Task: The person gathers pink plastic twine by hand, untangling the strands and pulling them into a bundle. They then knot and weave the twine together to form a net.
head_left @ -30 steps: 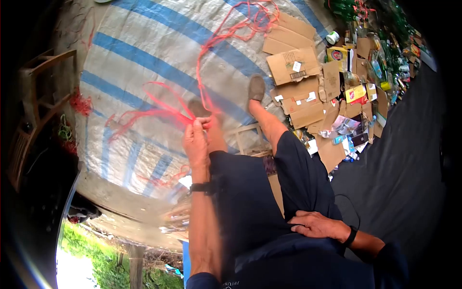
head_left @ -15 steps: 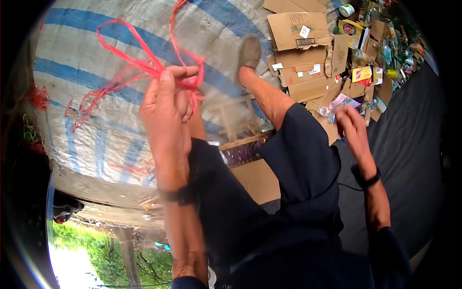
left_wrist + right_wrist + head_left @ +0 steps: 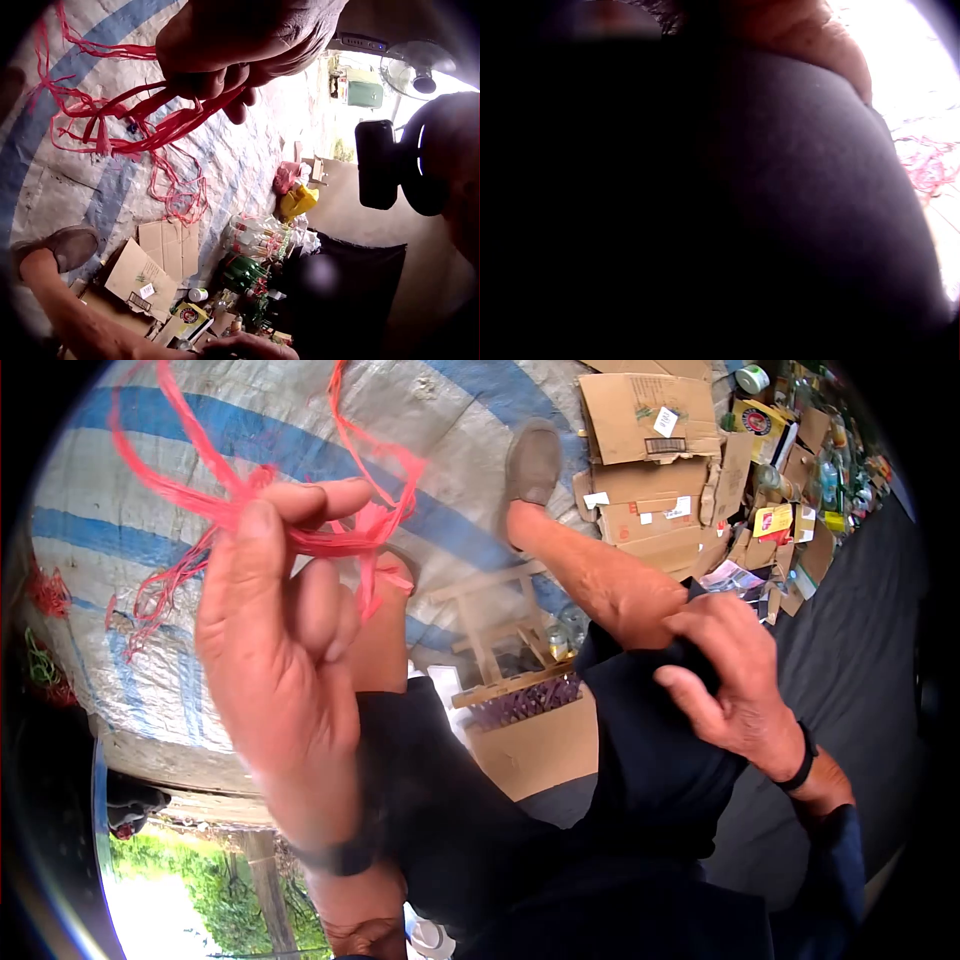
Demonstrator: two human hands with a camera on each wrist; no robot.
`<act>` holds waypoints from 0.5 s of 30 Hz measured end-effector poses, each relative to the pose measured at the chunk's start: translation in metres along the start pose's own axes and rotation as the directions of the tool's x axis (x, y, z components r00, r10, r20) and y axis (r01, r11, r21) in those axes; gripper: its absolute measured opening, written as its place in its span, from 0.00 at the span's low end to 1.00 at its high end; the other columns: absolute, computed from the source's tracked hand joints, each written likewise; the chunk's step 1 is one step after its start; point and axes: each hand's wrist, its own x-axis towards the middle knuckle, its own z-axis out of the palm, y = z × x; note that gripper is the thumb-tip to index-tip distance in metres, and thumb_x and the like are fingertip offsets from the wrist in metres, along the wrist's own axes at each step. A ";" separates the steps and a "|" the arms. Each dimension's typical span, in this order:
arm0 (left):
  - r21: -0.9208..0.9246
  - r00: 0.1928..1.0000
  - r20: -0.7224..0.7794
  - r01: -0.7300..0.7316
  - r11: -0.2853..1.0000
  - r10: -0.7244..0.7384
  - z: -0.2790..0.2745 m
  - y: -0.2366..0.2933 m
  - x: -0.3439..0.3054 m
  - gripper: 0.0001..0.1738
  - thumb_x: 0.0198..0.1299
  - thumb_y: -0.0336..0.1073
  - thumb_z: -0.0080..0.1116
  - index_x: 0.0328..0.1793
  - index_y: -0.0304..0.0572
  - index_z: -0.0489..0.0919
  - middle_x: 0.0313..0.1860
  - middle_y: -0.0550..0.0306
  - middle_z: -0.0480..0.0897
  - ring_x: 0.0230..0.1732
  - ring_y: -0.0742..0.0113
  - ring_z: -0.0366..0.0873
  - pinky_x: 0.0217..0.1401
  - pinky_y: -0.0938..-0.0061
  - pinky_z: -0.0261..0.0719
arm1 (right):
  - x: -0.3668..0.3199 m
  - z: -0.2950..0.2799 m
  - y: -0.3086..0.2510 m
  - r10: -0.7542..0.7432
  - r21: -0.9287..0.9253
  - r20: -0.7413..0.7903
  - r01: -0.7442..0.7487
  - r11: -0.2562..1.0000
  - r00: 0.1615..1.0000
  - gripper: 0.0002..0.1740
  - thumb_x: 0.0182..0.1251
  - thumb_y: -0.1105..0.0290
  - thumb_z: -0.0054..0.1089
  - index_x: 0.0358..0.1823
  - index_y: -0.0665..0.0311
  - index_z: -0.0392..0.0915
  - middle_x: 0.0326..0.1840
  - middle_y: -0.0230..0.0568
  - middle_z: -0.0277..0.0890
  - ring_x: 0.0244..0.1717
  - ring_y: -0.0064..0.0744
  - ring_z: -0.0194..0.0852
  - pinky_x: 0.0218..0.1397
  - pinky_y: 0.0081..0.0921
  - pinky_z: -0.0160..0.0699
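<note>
My left hand (image 3: 285, 630) is raised at the left of the head view and pinches a bundle of red plastic twine (image 3: 340, 540) between thumb and fingers. Loops stand out beyond the fingertips, and frayed ends hang below. The left wrist view shows the twine (image 3: 180, 127) running through the curled fingers above the striped sheet. Over the bent knee, at the hem of the dark shorts (image 3: 650, 750), lies my right hand (image 3: 735, 675), its fingers loosely bent and its thumb apart. Dark cloth fills most of the right wrist view.
Flattened cardboard boxes (image 3: 650, 420) lie beyond the foot, with bottles (image 3: 830, 470) and mixed packaging at the right. A wooden frame (image 3: 480, 630) stands between the legs. More red twine (image 3: 176, 187) trails across the blue-striped sheet (image 3: 90, 530).
My left hand has come up and closer to the head camera with the twine. The right hand has left the lap, lifted, and come down at the knee.
</note>
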 end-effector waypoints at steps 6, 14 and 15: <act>0.147 0.972 -0.120 -0.183 0.972 0.202 0.002 0.011 -0.001 0.20 0.80 0.38 0.41 0.66 0.27 0.71 0.64 0.45 0.78 0.19 0.85 0.48 0.23 0.88 0.52 | 0.020 -0.014 0.021 -0.147 0.101 0.037 0.143 0.985 0.988 0.18 0.52 0.67 0.71 0.40 0.71 0.78 0.34 0.47 0.75 0.34 0.48 0.75 0.39 0.38 0.73; -0.005 0.969 0.139 0.206 0.979 -0.203 -0.051 0.056 -0.006 0.18 0.77 0.33 0.41 0.68 0.33 0.64 0.60 0.54 0.76 0.33 0.73 0.59 0.41 0.75 0.69 | 0.017 -0.023 0.051 -0.211 0.088 0.206 0.196 0.977 0.956 0.22 0.50 0.58 0.71 0.40 0.67 0.78 0.36 0.44 0.75 0.36 0.47 0.76 0.47 0.47 0.76; -0.203 0.828 0.228 0.555 0.806 -0.513 -0.040 0.071 0.003 0.15 0.75 0.39 0.43 0.58 0.37 0.73 0.53 0.51 0.80 0.44 0.63 0.70 0.48 0.64 0.75 | 0.013 -0.023 0.056 -0.215 0.088 0.217 0.200 0.976 0.952 0.22 0.52 0.55 0.71 0.39 0.65 0.78 0.36 0.42 0.75 0.36 0.45 0.76 0.49 0.50 0.75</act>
